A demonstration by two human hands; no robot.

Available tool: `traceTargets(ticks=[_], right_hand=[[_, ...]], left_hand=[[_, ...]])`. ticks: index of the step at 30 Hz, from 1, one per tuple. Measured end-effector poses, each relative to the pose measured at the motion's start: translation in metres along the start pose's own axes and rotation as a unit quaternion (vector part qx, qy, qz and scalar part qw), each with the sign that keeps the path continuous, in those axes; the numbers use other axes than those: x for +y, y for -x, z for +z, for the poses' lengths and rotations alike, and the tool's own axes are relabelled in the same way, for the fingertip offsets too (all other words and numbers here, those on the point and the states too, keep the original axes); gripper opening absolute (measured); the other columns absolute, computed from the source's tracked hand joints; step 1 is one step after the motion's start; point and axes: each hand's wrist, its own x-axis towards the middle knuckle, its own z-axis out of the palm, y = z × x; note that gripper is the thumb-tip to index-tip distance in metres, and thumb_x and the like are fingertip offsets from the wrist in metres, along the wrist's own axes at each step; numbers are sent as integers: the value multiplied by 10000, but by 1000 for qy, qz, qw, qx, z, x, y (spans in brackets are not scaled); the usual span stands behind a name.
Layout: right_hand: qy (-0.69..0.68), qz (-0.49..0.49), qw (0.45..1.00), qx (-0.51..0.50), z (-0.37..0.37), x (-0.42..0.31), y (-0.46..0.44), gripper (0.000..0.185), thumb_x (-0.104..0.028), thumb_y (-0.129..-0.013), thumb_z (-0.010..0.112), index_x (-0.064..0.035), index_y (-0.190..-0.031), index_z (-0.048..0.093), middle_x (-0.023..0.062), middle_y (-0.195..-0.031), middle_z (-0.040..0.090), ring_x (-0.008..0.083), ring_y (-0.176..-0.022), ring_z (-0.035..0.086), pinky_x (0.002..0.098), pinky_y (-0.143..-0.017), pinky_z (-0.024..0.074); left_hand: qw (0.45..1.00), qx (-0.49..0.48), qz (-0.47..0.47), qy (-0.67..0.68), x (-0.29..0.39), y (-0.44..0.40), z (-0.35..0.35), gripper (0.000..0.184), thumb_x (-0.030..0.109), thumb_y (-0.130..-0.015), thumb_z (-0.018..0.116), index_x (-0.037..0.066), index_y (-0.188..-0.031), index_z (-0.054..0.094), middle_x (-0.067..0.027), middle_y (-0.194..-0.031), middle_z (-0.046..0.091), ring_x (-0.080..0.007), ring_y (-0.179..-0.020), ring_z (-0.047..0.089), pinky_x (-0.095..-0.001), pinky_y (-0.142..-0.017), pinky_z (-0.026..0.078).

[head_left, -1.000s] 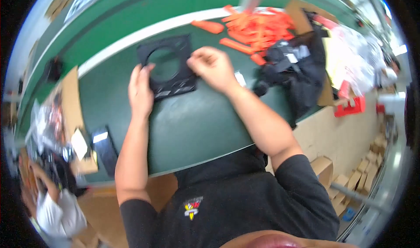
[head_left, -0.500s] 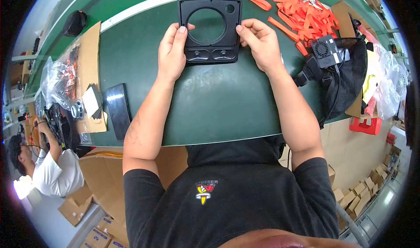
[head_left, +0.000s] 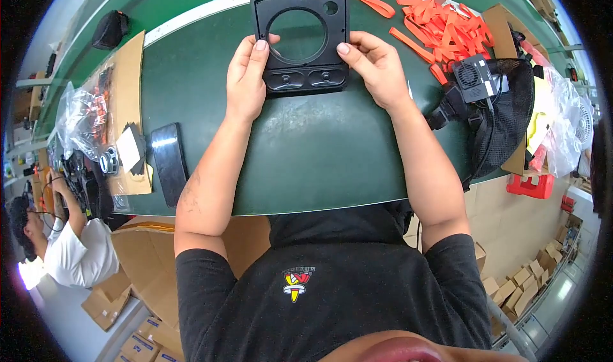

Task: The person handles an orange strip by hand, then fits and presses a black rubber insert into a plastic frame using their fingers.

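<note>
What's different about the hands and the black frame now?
The right hand's thumb has slid inward from the black frame's side edge onto its front. The whole picture has shifted too, since the camera moved. The left hand is still holding the other side, and the orange straps are still heaped on the table.

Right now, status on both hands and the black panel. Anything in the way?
Left hand on panel's left edge. Right hand on its right edge. Orange straps off to the right, apart from panel.
</note>
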Motion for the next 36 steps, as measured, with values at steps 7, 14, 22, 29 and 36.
traceTargets(ticks=[7, 14, 22, 29, 36], right_hand=[[9, -1, 1000, 2, -6, -1, -2, 256, -254, -883, 620, 2, -878, 634, -38, -705, 549, 38, -638, 455, 195, -569, 359], [-26, -9, 1000, 3, -5, 1, -2, 193, -192, -878, 616, 0, -871, 627, -44, -702, 544, 31, -636, 444, 201, -558, 348], [-17, -15, 1000, 1, -8, 3, -3, 150, -152, -868, 613, -2, -862, 620, -42, -706, 552, 28, -632, 446, 197, -554, 347], [-16, -8, 1000, 17, -5, 1, 0, 137, -150, -857, 620, -13, -844, 619, -50, -695, 544, 27, -626, 455, 198, -559, 355], [-16, 0, 1000, 21, -4, -1, -2, 129, -145, -858, 619, -19, -833, 619, -52, -691, 537, 29, -623, 452, 197, -561, 352]], left_hand=[[999, -34, 14, -18, 0, 2, 3, 248, 226, -966, 471, 19, -1070, 560, 21, -903, 578, -30, -783, 502, -190, -721, 417], [999, -51, -2, -17, 0, 1, 0, 255, 222, -965, 473, 13, -1084, 560, 23, -929, 579, -27, -806, 497, -190, -740, 411], [999, -40, 5, -33, 3, 0, 4, 252, 211, -965, 470, 10, -1083, 564, 26, -912, 575, -29, -806, 495, -190, -740, 405], [998, -38, 11, -52, -3, 0, 1, 242, 195, -967, 462, 11, -1078, 572, 24, -924, 577, -37, -825, 493, -194, -747, 406], [998, -41, 6, -39, 1, -1, 3, 243, 218, -966, 469, 18, -1050, 578, 22, -895, 569, -37, -797, 492, -197, -725, 417]])
